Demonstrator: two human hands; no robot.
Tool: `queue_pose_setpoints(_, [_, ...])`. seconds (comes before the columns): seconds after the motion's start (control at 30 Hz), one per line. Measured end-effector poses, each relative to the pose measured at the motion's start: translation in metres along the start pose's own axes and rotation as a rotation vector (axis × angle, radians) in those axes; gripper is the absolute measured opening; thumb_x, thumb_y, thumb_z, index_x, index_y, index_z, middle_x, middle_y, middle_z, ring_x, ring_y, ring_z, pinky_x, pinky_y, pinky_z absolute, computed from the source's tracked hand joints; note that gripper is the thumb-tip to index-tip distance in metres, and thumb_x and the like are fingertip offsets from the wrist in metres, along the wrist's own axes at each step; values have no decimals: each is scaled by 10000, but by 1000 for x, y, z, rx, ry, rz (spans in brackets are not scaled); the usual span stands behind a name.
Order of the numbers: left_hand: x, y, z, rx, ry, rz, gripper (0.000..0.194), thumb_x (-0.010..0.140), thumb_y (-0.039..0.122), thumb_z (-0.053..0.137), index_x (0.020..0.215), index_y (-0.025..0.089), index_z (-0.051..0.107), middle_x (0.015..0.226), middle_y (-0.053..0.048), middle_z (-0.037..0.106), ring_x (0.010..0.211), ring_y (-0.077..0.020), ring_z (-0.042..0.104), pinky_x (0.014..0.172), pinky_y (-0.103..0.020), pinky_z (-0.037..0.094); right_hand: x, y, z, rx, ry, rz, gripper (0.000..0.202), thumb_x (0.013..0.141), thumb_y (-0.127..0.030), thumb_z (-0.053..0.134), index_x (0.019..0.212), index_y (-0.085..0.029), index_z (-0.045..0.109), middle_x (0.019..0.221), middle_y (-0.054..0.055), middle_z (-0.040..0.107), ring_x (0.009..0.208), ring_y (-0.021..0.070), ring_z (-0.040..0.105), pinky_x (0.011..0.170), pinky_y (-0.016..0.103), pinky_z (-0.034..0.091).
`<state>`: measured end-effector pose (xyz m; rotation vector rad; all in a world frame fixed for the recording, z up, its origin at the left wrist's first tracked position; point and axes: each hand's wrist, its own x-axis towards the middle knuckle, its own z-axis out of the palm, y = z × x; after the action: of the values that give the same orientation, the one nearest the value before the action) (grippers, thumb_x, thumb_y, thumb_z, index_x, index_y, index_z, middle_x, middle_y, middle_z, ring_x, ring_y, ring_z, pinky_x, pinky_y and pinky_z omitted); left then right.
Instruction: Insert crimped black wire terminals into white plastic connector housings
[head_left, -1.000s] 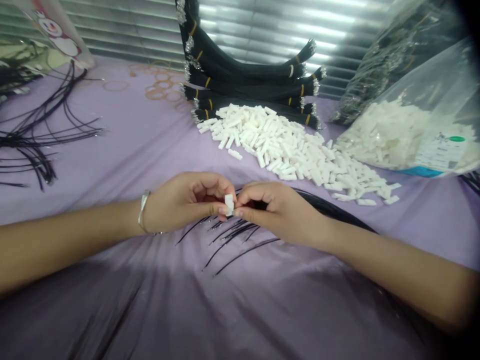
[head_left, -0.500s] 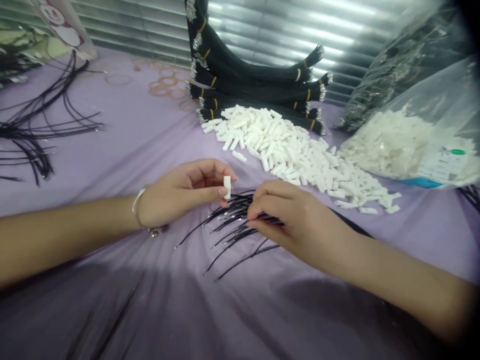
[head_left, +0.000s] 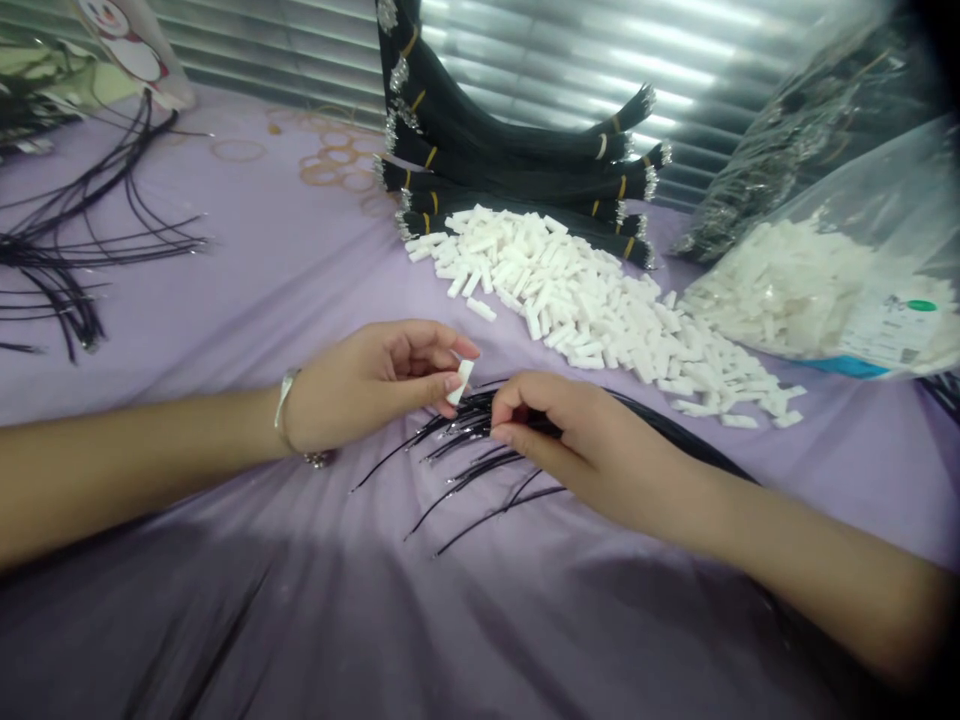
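The left hand (head_left: pixel 360 385) pinched a small white plastic housing (head_left: pixel 460 382) between thumb and forefinger, tilted with its upper end leaning toward one o'clock, just above the fanned ends of the loose black wires (head_left: pixel 465 455) lying on the purple-covered counter (head_left: pixel 300 280). The right hand (head_left: pixel 577 440) sat at three o'clock of the housing, its fingers (head_left: pixel 504 412) closed narrowly on the wire ends, though whether they gripped a single strand or several could not be told. The housing looked light, rigid and smooth, likely to squirt out of a loose pinch, so a hold on its flat sides near the closed end, leaving the open end free, seemed soundest. The wires appeared thin, limp and springy along their length, with small metal tips that would probably bend if squeezed; taking one just behind the tip would likely give the most control. At twelve to one o'clock of the hands lay a heap of white housings (head_left: pixel 585 300), and behind it a stack of banded black wire bundles (head_left: pixel 517 170). A clear bag of more housings (head_left: pixel 817 290) rested at two o'clock, and another spread of black wires (head_left: pixel 75 250) lay well apart at ten o'clock. A bracelet (head_left: pixel 286 415) circled the left wrist.
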<state>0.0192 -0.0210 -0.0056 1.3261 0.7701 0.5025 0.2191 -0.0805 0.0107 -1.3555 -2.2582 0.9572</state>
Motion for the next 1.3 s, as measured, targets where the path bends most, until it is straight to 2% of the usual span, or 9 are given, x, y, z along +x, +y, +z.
queue_pose_setpoints(0.1, [1, 0, -1, -35, -29, 3, 168, 803, 115, 597, 966, 91, 568, 781, -9, 602, 696, -52, 587, 637, -136, 530, 1, -1, 1, 47, 55, 45, 83, 862, -178, 470, 802, -171, 527, 670, -41, 509, 576, 60, 420, 531, 193, 336])
queue_pose_setpoints(0.3, [4, 2, -6, -87, -104, -43, 86, 809, 99, 585, 888, 100, 550, 796, -29, 634, 714, -91, 635, 707, -208, 552, 5, 2, 2, 87, 213, 40, 140, 863, -200, 461, 739, -154, 509, 630, -27, 474, 574, 66, 410, 523, 200, 337])
queue_pose_setpoints(0.47, [3, 2, -7, -84, -70, -61, 115, 795, 72, 596, 893, 105, 545, 786, -17, 642, 721, -92, 646, 702, -188, 548, 6, 5, 1, 68, 331, 98, 163, 814, -168, 492, 656, -156, 457, 574, -28, 425, 539, 67, 374, 494, 207, 313])
queue_pose_setpoints(0.6, [2, 1, -6, -78, -50, -47, 114, 811, 101, 594, 913, 102, 543, 783, -13, 638, 726, -83, 641, 706, -174, 539, 5, 5, 0, 127, 408, 168, 151, 762, -124, 493, 627, -168, 440, 574, -15, 453, 545, 82, 404, 495, 216, 325])
queue_pose_setpoints(0.7, [1, 1, -6, -53, -39, -25, 104, 812, 95, 591, 906, 96, 545, 766, -14, 635, 705, -77, 634, 692, -160, 532, 4, 5, -1, 146, 416, 199, 139, 748, -128, 500, 625, -172, 453, 586, -6, 480, 551, 90, 423, 494, 223, 331])
queue_pose_setpoints(0.87, [0, 2, -6, -22, -30, -8, 108, 810, 109, 598, 910, 99, 558, 763, -18, 638, 697, -75, 627, 671, -150, 526, 4, 5, 0, 162, 411, 192, 159, 740, -131, 509, 603, -170, 439, 545, -22, 439, 512, 73, 378, 472, 217, 302])
queue_pose_setpoints(0.97, [0, 3, -4, 2, -5, -1, 105, 799, 112, 609, 895, 102, 570, 749, -11, 637, 686, -73, 625, 660, -144, 524, 3, 5, 0, 183, 391, 213, 171, 739, -138, 512, 594, -168, 429, 531, -27, 416, 502, 70, 360, 462, 217, 285])
queue_pose_setpoints(1.1, [-1, 2, -1, 84, 25, 77, 98, 789, 123, 616, 882, 99, 596, 719, -5, 625, 642, -53, 592, 610, -113, 502, 2, 4, 0, 233, 333, 233, 171, 740, -131, 500, 585, -159, 434, 527, -32, 401, 499, 62, 348, 451, 206, 270])
queue_pose_setpoints(1.3, [-3, -4, -1, 66, 60, 82, 158, 767, 129, 639, 920, 98, 618, 752, -14, 631, 644, -56, 579, 590, -124, 489, 3, 5, 0, 181, 289, 193, 136, 784, -143, 496, 648, -149, 502, 572, -31, 456, 543, 62, 397, 497, 192, 316])
